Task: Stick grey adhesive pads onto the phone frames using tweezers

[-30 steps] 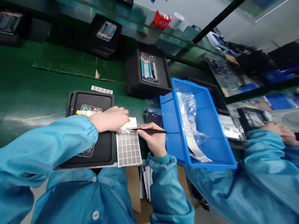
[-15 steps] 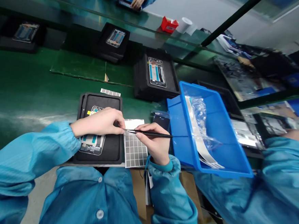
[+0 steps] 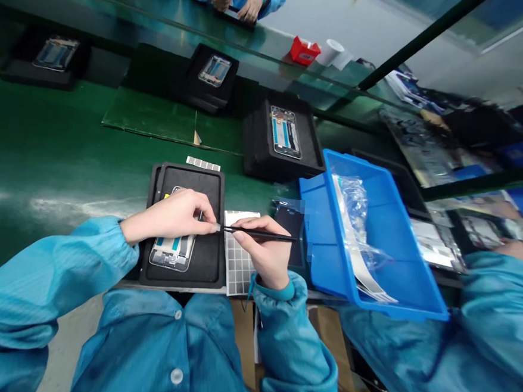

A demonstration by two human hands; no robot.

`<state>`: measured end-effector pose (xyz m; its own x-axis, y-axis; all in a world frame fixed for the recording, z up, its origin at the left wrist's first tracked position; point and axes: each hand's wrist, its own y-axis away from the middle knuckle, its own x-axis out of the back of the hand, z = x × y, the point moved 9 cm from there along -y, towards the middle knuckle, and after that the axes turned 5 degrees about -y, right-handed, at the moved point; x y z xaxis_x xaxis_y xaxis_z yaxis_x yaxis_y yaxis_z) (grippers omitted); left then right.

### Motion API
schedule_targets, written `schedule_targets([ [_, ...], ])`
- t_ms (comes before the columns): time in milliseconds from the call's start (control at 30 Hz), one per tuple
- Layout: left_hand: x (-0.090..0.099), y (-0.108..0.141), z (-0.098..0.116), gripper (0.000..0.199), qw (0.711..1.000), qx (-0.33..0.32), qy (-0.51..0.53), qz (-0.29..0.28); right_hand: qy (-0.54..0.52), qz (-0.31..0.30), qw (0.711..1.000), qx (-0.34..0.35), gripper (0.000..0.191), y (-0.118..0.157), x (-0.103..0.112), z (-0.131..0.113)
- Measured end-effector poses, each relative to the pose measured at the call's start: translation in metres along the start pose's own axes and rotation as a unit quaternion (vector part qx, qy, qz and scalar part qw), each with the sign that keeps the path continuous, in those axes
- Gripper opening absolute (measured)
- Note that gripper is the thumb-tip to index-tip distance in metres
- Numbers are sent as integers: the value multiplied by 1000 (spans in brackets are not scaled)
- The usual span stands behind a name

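Note:
My right hand (image 3: pixel 264 247) is closed around black tweezers (image 3: pixel 272 236), whose tips point left and meet the fingertips of my left hand (image 3: pixel 179 214). The left thumb and forefinger pinch something too small to make out at those tips. Beneath my left hand, a phone frame (image 3: pixel 171 260) with blue strips and a yellow tab lies in a black tray (image 3: pixel 207 264). Right of the tray is a sheet of grey square stickers (image 3: pixel 239 269), partly under my right hand. A short strip of grey squares (image 3: pixel 203 164) lies behind the tray.
At right stands a blue bin (image 3: pixel 391 229) holding clear plastic and white strips. Behind are stacked black trays (image 3: pixel 268 157) with a phone frame on top. A red box (image 3: pixel 304 51) is on the glass shelf. A person's hand (image 3: pixel 519 253) shows at right, another person's hands at the top.
The view has shifted, so the table's things appear further right. My hands still meet at the tweezer tips, now above the tray's right edge.

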<state>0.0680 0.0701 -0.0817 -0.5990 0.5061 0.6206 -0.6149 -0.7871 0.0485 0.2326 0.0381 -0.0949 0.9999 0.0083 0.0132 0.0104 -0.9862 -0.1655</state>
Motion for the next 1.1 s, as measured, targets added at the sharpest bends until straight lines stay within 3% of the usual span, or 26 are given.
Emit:
schedule_targets([
  [767, 5, 5, -7, 10, 1000, 0, -6, -14, 24, 9, 1000, 11, 20, -3, -5, 4],
  [867, 22, 8, -22, 17, 994, 11, -101, 35, 10, 37, 999, 0, 21, -3, 2, 11],
  [933, 35, 12, -34, 18, 972, 27, -217, 81, -5, 42, 999, -31, 20, -4, 0, 20],
  [1000, 40, 14, -43, 17, 946, 30, -308, 100, -24, 35, 996, -72, 19, -5, -9, 28],
  [1100, 39, 13, -50, 16, 927, 17, -357, 115, -45, 19, 992, -120, 19, -9, -30, 33],
])
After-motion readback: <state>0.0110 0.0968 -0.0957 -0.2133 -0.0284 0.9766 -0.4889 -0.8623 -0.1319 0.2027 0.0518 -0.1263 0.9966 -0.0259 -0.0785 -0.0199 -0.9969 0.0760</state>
